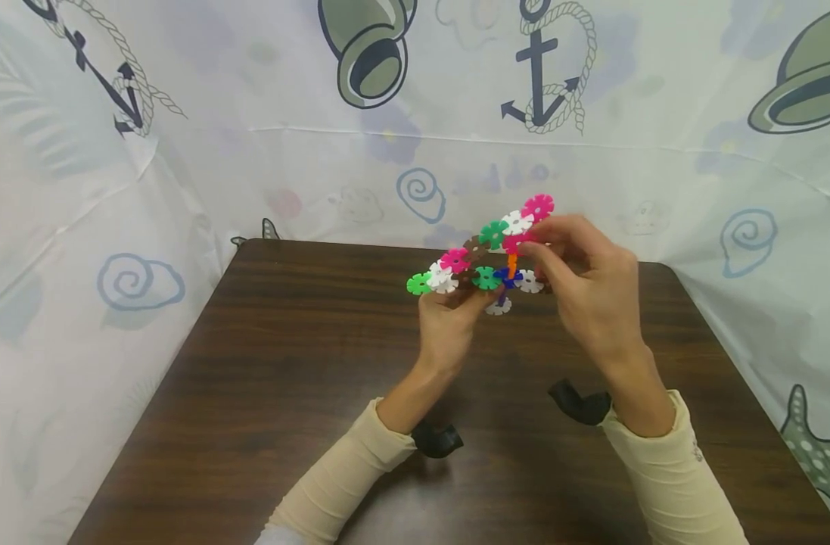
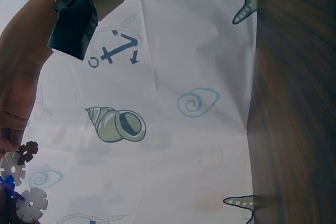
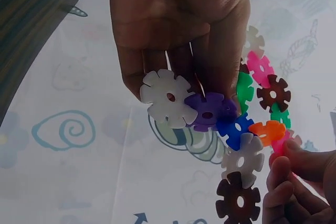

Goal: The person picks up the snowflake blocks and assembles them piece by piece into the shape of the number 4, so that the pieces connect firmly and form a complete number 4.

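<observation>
A structure of interlocking flower-shaped discs is held up above the table. My left hand (image 1: pixel 445 333) grips it from below near the green disc (image 1: pixel 486 278), thumb beside the blue disc (image 3: pixel 236 131). My right hand (image 1: pixel 595 295) pinches a pink disc (image 1: pixel 517 242) at the upper row. An orange disc (image 3: pixel 268 132) stands between that pink disc and the blue one. From the blue disc, a purple disc (image 3: pixel 207 111) and a white disc (image 3: pixel 165 98) branch off. Fingers partly hide the joints. The left wrist view catches only white discs (image 2: pixel 32 204) and a few others at its edge.
The dark wooden table (image 1: pixel 265 409) lies below both hands. Behind and beside it hangs a white cloth (image 1: pixel 306 174) printed with shells and anchors. Black wrist-worn pieces (image 1: pixel 436 440) sit at both sleeves.
</observation>
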Available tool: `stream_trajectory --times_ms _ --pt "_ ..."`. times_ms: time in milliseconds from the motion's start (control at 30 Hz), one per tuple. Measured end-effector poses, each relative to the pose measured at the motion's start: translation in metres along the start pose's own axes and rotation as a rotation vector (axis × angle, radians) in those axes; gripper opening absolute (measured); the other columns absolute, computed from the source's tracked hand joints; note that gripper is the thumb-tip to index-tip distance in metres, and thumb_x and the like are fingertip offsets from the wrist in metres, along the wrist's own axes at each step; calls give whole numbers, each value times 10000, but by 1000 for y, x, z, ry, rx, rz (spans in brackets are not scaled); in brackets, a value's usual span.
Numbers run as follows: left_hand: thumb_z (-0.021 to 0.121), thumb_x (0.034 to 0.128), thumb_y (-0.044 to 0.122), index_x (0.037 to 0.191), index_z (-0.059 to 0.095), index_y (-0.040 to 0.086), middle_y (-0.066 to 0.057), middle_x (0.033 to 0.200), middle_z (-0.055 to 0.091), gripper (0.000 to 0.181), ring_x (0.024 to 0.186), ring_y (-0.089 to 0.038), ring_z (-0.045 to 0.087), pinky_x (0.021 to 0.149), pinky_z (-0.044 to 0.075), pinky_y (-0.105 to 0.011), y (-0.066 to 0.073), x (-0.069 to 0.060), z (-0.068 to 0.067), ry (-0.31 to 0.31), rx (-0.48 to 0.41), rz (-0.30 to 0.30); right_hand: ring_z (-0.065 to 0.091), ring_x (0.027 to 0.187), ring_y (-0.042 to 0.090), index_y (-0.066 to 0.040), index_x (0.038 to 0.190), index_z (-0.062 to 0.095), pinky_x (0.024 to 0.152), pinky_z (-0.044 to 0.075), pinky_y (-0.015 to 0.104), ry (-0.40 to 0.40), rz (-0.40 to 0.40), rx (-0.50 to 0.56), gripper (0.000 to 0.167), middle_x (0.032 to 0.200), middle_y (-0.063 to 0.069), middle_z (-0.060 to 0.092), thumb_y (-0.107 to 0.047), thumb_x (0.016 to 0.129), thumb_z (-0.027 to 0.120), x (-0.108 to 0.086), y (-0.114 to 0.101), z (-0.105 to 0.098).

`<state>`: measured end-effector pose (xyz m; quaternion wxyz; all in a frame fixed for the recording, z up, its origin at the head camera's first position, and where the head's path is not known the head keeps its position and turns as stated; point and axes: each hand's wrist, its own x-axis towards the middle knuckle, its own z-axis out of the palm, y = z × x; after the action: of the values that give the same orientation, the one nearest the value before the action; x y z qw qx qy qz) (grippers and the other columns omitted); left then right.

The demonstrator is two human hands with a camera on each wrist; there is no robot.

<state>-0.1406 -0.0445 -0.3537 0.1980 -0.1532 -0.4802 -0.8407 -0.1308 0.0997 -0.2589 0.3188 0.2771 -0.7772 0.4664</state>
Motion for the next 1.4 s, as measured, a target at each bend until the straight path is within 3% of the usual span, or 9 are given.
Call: stream_trajectory --times_ms 233,500,600,733,933,1000,1233,1400 --pt "720 843 -123 1249 651 -134 101 962 788 412 909 -109 747 855 612 -287 0 1 2 13 -27 28 563 605 3 42 993 748 594 479 98 1 -97 -27 113 767 126 713 38 881 764 2 2 4" --pt "705 839 -149 1189 640 -195 99 945 788 358 894 -88 743 838 609 -266 1 0 2 28 -33 30 607 767 -75 21 1003 776 756 502 65 28 -156 -96 119 866 144 771 25 885 770 0 3 6" --pt "699 847 -153 1232 631 -180 102 988 789 392 906 -83 739 838 607 -258 2 1 2 34 -36 38 605 741 -45 3 1006 787 732 505 77 68 -130 -91 120 855 128 762 -24 889 786 0 3 3" --pt "686 863 -146 1173 632 -222 108 946 784 323 876 -67 726 821 598 -238 3 2 1 31 -27 33 620 759 -34 6 1025 777 742 517 100 153 -41 -66 135 885 130 752 -88 929 759 3 5 -2" --pt "691 855 -130 1050 644 -265 133 901 785 241 853 -55 740 820 596 -235 1 1 0 23 -3 3 646 938 -2 -78 1231 727 910 504 140 71 130 -36 267 1075 105 752 -184 988 691 13 10 -1" --pt "709 855 -113 1091 661 -232 123 916 788 268 871 -69 747 834 602 -249 0 1 0 24 -2 -5 659 917 21 -55 1199 734 900 515 148 59 141 -14 246 1037 77 754 -175 988 692 15 12 0" --pt "756 862 -53 935 720 -177 29 847 781 149 805 -73 709 771 590 -242 -2 -2 1 76 38 -41 674 859 53 5 1119 736 863 534 151 65 117 38 202 938 -104 725 -140 984 694 14 15 4" --pt "766 863 -21 954 709 -200 42 824 774 209 783 -72 687 757 574 -232 -2 -4 -1 91 50 -93 671 844 50 -12 1147 732 841 527 156 47 132 35 210 928 -86 726 -145 992 681 12 18 5"
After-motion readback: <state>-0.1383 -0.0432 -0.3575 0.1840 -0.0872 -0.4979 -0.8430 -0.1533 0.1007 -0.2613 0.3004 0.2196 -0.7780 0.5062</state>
